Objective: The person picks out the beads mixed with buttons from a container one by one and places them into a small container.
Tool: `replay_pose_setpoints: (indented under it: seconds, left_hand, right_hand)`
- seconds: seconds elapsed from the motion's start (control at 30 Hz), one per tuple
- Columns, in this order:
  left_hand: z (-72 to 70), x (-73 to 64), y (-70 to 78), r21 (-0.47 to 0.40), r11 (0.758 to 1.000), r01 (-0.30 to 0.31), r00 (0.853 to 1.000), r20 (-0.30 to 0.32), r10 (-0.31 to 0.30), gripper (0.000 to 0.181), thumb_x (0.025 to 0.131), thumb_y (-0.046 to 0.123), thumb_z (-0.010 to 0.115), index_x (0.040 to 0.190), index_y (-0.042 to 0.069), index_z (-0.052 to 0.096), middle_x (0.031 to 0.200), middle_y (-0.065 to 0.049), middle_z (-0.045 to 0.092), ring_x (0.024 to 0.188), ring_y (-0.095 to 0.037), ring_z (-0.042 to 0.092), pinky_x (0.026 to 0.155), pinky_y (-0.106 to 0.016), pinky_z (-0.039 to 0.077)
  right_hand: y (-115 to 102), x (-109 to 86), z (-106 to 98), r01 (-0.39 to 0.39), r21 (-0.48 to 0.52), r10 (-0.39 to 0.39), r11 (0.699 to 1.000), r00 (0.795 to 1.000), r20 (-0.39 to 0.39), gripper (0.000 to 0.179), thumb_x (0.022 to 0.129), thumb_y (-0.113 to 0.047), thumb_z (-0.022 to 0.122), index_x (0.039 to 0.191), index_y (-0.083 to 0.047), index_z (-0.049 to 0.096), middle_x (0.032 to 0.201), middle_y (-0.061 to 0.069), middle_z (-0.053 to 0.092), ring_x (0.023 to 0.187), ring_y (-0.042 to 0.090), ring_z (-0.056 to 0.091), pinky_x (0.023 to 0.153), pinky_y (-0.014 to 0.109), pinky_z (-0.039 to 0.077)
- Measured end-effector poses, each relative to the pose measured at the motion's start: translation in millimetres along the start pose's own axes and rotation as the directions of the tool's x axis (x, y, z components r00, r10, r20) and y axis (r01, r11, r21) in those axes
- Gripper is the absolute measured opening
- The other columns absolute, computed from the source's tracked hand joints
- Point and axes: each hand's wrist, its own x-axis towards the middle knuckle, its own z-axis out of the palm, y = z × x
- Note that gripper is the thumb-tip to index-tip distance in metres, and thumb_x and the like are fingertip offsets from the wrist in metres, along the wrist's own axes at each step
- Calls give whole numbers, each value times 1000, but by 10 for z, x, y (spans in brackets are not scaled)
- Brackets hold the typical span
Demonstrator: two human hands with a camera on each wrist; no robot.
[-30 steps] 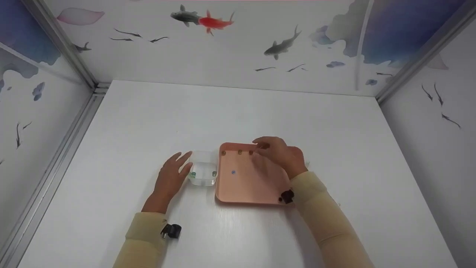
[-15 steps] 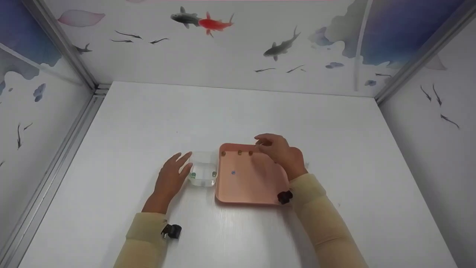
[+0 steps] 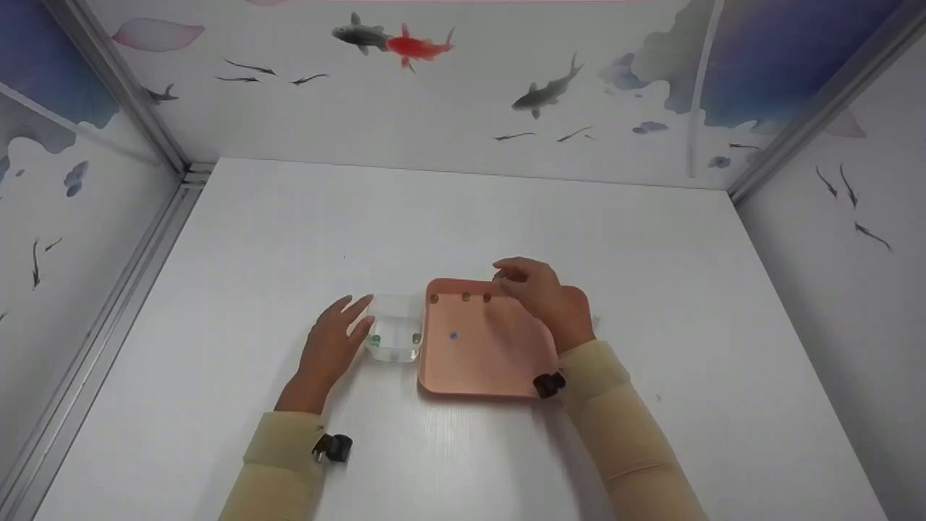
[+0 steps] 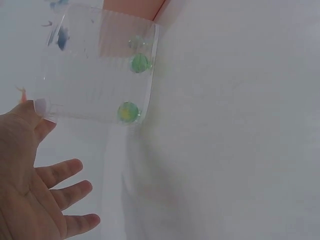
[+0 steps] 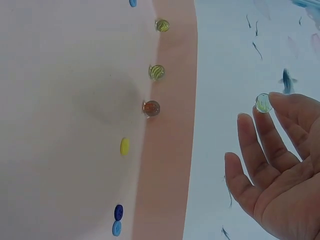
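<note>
In the right wrist view, my right hand pinches a clear glass marble between thumb and fingertip, its other fingers loosely spread. In the head view, that hand is above the far edge of a pink tray. Along the tray's far wall sit a yellow-striped marble, a second striped marble and a brownish-red marble. My left hand touches the left side of a clear plastic box, fingers extended. Inside lie several marbles, including a green one and a green-yellow one.
In the tray lie a yellow button, a dark blue button, a light blue button and another blue button. The box stands close against the tray's left side on a white table. Printed walls enclose the table's back and sides.
My right hand has risen slightly away from the tray's far side, still holding the marble. The left hand and the box have stayed in place.
</note>
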Motion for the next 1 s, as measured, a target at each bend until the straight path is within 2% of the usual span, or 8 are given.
replay_pose_setpoints:
  seconds: [0.3,0.37,0.67,0.83,1.0]
  left_hand:
    - [8,3,-15,-3,1000,-14,1000,-6,14,47,102,34,48,146,17,45,150,-21,37,138,-43,32,111,-59,27]
    - [7,4,-13,-2,1000,-18,1000,-6,18,47,102,33,49,146,17,45,149,-22,38,138,-43,33,110,-60,28]
    - [-6,6,3,9,1000,-27,1000,7,27,47,102,33,48,146,16,45,149,-23,38,138,-44,33,110,-60,27]
    - [1,17,-10,6,1000,-16,1000,9,16,47,102,33,48,146,16,44,150,-21,38,139,-42,32,111,-58,27]
    - [2,22,-13,-8,1000,-11,1000,13,11,48,102,35,47,146,17,44,150,-21,37,139,-42,31,112,-58,26]
  right_hand:
    - [-25,-3,44,53,1,-53,999,998,-23,31,93,-7,62,125,-4,63,110,13,67,104,26,64,89,39,53]
    - [-37,-8,56,57,27,-57,998,998,-24,31,93,-6,62,124,-3,63,109,14,67,103,26,64,88,38,53]
    - [-66,-29,128,116,133,-119,984,993,20,30,94,-4,61,124,0,62,103,17,67,81,20,68,89,42,54]
    - [-95,-35,187,125,88,-127,988,992,18,29,94,-6,62,123,-1,63,104,16,68,83,26,67,84,39,54]
    - [-152,-64,255,82,42,-84,996,996,44,29,95,-10,62,123,-3,64,109,13,68,97,27,66,85,38,54]
